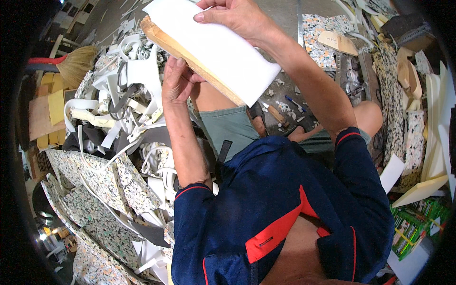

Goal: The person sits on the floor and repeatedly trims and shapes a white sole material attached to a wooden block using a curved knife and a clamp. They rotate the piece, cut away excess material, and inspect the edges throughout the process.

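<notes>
A white foam sheet [218,47] lies along a long, curved wooden piece [190,59], held up in front of me over my knees. My left hand [179,80] has its thumb pressed on the wood's near edge; its fingers curl beneath, partly hidden. At the far edge of the foam, my right hand [232,16] pinches the sheet, thumb on top and some fingers out of sight. The wood shows as a tan strip along the foam's near side, with a rounded end at upper left.
White foam offcuts [142,73] and speckled foam slabs [90,178] are heaped at my left, near a broom [78,64]. On the floor between my feet are a wooden-handled tool [277,115] and a blue pen [295,103]. A wooden shape [338,42] rests on speckled foam at right.
</notes>
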Available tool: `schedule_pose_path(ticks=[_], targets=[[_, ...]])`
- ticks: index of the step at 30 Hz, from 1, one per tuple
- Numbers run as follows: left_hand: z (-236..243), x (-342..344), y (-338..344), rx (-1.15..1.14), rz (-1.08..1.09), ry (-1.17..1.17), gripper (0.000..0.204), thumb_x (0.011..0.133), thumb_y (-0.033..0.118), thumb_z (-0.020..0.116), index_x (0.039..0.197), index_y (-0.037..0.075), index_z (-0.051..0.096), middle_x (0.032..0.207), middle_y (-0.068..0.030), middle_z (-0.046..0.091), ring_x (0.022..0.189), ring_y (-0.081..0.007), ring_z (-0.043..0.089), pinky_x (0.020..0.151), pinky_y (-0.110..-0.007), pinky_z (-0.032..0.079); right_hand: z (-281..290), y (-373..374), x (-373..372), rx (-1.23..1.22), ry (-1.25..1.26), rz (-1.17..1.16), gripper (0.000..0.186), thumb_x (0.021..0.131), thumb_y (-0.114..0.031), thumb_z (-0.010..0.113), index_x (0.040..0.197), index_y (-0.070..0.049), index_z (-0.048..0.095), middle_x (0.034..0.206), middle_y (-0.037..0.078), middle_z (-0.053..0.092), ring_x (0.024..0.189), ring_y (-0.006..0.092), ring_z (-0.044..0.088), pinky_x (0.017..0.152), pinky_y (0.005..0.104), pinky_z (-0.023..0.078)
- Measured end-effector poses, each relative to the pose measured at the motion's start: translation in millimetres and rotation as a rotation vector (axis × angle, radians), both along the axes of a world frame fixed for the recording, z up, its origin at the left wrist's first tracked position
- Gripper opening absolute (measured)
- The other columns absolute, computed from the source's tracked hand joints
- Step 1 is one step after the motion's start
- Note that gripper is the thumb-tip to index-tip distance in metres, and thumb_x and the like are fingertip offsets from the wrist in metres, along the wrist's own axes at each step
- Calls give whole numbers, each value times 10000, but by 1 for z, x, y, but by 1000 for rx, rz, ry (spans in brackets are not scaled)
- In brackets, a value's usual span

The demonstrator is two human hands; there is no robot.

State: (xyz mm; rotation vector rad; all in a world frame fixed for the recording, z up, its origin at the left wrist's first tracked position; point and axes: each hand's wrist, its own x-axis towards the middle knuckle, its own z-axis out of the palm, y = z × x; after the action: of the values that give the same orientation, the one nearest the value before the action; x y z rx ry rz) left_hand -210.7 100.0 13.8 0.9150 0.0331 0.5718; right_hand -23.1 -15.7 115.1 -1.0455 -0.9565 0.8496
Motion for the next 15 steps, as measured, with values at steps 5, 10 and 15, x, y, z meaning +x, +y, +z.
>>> schedule_pose_path(ticks=[5, 10, 15], targets=[[1, 0, -2, 26, 37, 11, 565, 956, 216, 645, 1386, -50, 392, 1189, -244, 632, 966, -333, 715, 676, -417, 672, -1, 1, -2, 15, -47, -3, 325, 893, -81, 700, 1158, 87, 618, 960, 93, 703, 828, 114, 659, 695, 241, 534], [-3, -3, 1, -14, -27, -9, 582, 952, 213, 648, 1400, -40, 377, 1211, -235, 621, 983, -327, 710, 675, -432, 670, 2, -3, -5, 3, -115, -45, 335, 892, -79, 692, 1170, 92, 615, 955, 90, 701, 818, 108, 652, 684, 245, 529], [-6, -5, 4, 14, -40, -7, 608, 946, 215, 657, 1411, -38, 359, 1226, -233, 612, 999, -323, 705, 677, -440, 668, 9, -9, -5, -39, -139, -16, 328, 880, -65, 704, 1165, 80, 628, 985, 109, 709, 857, 140, 676, 738, 270, 553]])
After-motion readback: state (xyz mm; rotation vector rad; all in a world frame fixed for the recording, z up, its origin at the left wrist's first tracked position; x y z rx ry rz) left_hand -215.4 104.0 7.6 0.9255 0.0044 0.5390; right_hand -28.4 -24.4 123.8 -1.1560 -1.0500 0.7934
